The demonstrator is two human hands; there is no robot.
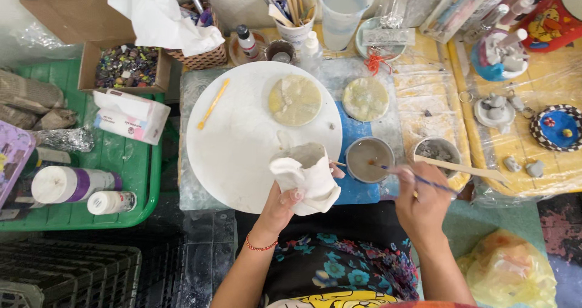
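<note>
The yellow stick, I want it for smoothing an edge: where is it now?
The yellow stick lies slanted on the left part of the round white board, left of the pale clay disc.

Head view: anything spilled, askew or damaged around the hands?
No spill or breakage visible. Left hand holds a white clay piece with a lopsided open rim; right hand dips a blue brush into a small bowl. A wooden stick lies across another bowl.
</note>
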